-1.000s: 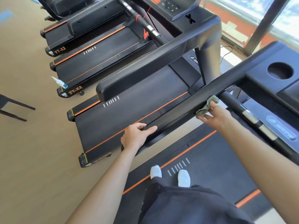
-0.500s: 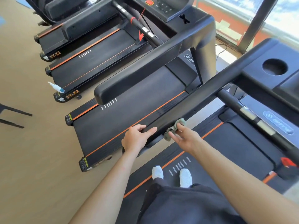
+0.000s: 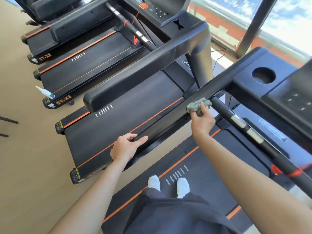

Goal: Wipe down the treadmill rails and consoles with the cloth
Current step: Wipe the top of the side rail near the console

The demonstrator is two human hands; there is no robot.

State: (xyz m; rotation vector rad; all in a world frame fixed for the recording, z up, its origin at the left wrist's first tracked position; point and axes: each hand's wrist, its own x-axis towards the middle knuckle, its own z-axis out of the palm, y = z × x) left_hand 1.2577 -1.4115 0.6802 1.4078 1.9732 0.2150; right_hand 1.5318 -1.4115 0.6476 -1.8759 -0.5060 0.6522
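I stand on a black treadmill with its left rail (image 3: pixel 168 119) running diagonally from lower left up to the console (image 3: pixel 287 92). My right hand (image 3: pixel 203 121) grips a crumpled grey-green cloth (image 3: pixel 198 106) and presses it against the rail, near where the front crossbar (image 3: pixel 239 122) meets it. My left hand (image 3: pixel 126 146) rests on the rail's near end, fingers curled over its top. The console has a round cup holder (image 3: pixel 263 76) and a button panel.
The neighbouring treadmill's rail (image 3: pixel 143 78) and console (image 3: pixel 158 10) lie to the left, with more treadmills beyond. A white spray bottle (image 3: pixel 45 93) lies on the deck end of the second treadmill over. A window (image 3: pixel 253 22) is ahead. Tan floor is on the left.
My right hand slid the cloth down the rail toward my left hand, then back up to near the crossbar. My left hand stayed at the rail's end.
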